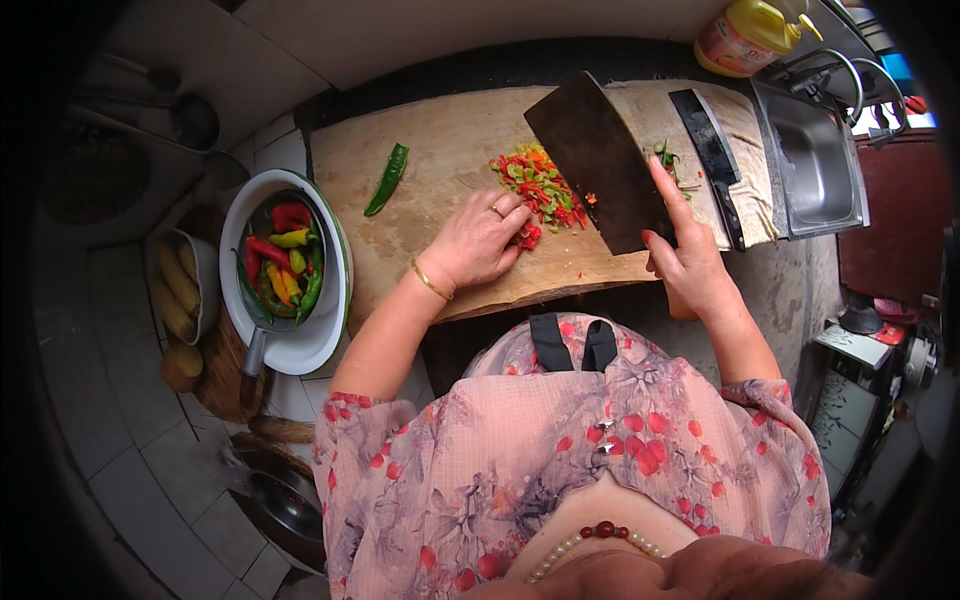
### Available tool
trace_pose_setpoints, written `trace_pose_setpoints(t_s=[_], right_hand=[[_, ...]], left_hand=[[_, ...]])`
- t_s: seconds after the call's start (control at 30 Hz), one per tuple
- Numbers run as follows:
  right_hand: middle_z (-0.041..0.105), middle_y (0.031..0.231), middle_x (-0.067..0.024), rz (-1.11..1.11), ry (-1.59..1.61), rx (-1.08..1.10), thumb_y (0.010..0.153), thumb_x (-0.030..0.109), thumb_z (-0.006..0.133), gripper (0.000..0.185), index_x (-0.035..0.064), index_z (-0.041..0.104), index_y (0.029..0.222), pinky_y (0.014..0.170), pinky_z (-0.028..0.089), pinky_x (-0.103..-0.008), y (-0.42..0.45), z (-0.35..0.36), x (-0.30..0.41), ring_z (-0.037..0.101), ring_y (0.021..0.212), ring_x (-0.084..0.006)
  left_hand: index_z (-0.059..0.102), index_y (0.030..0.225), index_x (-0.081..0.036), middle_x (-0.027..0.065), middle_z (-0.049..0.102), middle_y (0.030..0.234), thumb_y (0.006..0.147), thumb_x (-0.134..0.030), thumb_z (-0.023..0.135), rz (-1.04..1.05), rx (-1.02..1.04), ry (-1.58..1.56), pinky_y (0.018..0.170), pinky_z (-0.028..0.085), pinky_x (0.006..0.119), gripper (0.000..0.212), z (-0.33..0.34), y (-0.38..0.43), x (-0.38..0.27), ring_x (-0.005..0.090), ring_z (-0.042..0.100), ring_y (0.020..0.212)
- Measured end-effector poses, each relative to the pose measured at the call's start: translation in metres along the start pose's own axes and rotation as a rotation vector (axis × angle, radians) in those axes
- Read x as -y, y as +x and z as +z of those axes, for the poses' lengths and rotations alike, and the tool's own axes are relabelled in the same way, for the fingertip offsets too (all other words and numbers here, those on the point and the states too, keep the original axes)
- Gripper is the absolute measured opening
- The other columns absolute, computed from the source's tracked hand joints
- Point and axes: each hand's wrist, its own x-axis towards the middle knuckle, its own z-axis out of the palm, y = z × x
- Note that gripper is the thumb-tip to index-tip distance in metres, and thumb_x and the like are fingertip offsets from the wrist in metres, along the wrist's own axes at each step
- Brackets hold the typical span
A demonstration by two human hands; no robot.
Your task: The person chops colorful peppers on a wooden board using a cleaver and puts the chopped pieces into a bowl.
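A wide dark cleaver (604, 165) is gripped in my right hand (686, 259), its broad blade tilted over the wooden cutting board (442, 135). Bits of pepper cling to the blade. My left hand (480, 236) rests on the board with its fingers curled on red pepper pieces (530, 236). Chopped red, green and yellow pepper (540, 184) lies in a pile between my left hand and the blade. A long piece of green pepper (387, 180) lies farther left on the board. Green trimmings (664, 157) show just right of the blade.
On the left, a white enamel basin (300, 356) holds a strainer of whole peppers (285, 259). A white container (199, 259) of elongated produce stands beside it. At right, a second knife (709, 142) lies on a cloth (750, 172), near a steel sink (814, 165) and a yellow pump bottle (742, 41).
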Motion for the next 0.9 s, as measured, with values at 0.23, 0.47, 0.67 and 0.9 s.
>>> trace_pose_setpoints(t_s=[0.23, 0.47, 0.67, 0.9], right_hand=[[0.056, 0.129, -0.0306, -0.068, -0.030, 0.042, 0.084, -0.009, 0.054, 0.081, 0.0169, 0.025, 0.156, 0.097, 0.046, -0.0412, 0.003, 0.005, 0.009, 0.057, 0.117, -0.0441], [0.054, 0.130, -0.0291, -0.269, -0.125, 0.050, 0.082, -0.011, 0.050, 0.081, 0.0119, 0.024, 0.155, 0.100, 0.043, -0.0410, 0.010, 0.023, 0.011, 0.053, 0.120, -0.0421], [0.066, 0.094, -0.0278, -0.236, -0.219, 0.108, 0.080, -0.008, 0.047, 0.082, 0.0144, 0.025, 0.155, 0.078, 0.052, -0.0479, 0.011, 0.034, 0.015, 0.065, 0.085, -0.0440], [0.065, 0.076, -0.0245, -0.167, -0.478, 0.250, 0.078, -0.005, 0.049, 0.090, 0.0166, 0.013, 0.158, 0.062, 0.051, -0.0506, 0.014, 0.056, 0.026, 0.065, 0.065, -0.0408]], left_hand=[[0.056, 0.108, -0.005, 0.0143, 0.055, 0.108, 0.075, -0.018, 0.070, -0.329, -0.295, 0.108, 0.095, 0.043, 0.045, 0.038, 0.034, -0.014, -0.017, 0.0347, 0.052, 0.107], [0.054, 0.120, 0.001, 0.0182, 0.050, 0.119, 0.076, -0.022, 0.072, -0.671, -0.418, 0.185, 0.096, 0.041, 0.047, 0.052, 0.053, 0.004, -0.039, 0.0362, 0.047, 0.112], [0.051, 0.126, 0.003, 0.0189, 0.050, 0.124, 0.079, -0.021, 0.070, -0.584, -0.424, 0.217, 0.095, 0.042, 0.047, 0.055, 0.048, -0.009, -0.038, 0.0365, 0.048, 0.114], [0.053, 0.120, 0.006, 0.0189, 0.053, 0.115, 0.082, -0.015, 0.064, -0.587, -0.381, 0.288, 0.090, 0.044, 0.044, 0.044, 0.061, -0.005, -0.036, 0.0349, 0.051, 0.105]])
